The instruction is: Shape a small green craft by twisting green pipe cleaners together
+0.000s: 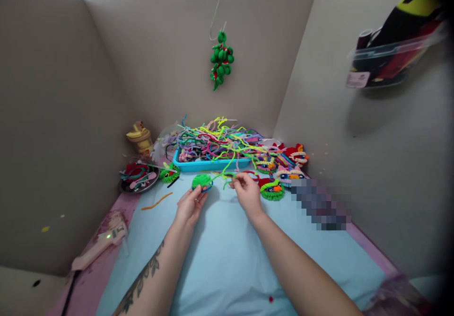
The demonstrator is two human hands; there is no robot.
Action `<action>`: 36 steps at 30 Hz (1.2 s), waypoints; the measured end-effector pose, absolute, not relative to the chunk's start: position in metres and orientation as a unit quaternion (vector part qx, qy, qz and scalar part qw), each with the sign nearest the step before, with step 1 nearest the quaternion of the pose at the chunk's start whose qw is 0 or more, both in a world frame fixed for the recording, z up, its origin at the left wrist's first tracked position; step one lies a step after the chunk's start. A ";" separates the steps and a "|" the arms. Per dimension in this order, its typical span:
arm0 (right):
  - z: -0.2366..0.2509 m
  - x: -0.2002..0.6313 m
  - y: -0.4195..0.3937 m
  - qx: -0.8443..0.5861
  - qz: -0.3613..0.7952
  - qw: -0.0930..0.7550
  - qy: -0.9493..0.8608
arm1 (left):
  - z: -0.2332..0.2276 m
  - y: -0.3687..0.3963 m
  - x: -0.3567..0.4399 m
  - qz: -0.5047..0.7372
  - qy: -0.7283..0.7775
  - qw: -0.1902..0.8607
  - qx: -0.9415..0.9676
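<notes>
1. both forearms are showing bare, no sleeves reaching them.
2. a dark leafy tattoo is running along the left forearm, toward 7 o'clock.
3. left hand (189, 206) and right hand (247, 194) are wearing no gloves.

A pixelated patch (321, 202) hides whatever lies near the desk's right edge. The clear plastic bin (393, 58) on the right wall is blurred and cut off by the picture's edge. The glue gun's cord (69, 294) leaves the frame at the bottom.
</notes>
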State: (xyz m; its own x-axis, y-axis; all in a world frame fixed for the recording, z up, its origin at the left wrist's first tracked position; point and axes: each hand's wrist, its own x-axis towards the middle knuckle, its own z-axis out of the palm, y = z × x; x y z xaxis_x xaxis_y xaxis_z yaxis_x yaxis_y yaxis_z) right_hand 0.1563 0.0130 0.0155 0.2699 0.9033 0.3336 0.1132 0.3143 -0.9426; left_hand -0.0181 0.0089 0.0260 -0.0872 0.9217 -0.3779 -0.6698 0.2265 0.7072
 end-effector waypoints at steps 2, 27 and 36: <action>0.016 0.155 0.014 -0.468 0.352 0.654 -0.479 | 0.023 0.008 -0.017 0.583 0.430 0.671 0.158; 0.009 0.139 0.012 -0.485 0.369 0.610 -0.507 | 0.022 -0.001 -0.005 0.515 0.398 0.721 0.237; 0.000 0.130 0.011 -0.487 0.422 0.611 -0.460 | 0.020 0.004 -0.007 0.615 0.388 0.647 0.229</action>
State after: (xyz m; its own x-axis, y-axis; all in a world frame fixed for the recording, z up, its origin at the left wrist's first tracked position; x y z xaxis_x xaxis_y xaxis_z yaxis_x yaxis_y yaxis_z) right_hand 0.1302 0.0109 0.0004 0.2219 0.9632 0.1515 -0.0678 0.1703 -0.9831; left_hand -0.0066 0.0038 0.0198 -0.0581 0.9736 -0.2206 -0.6187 0.1384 0.7734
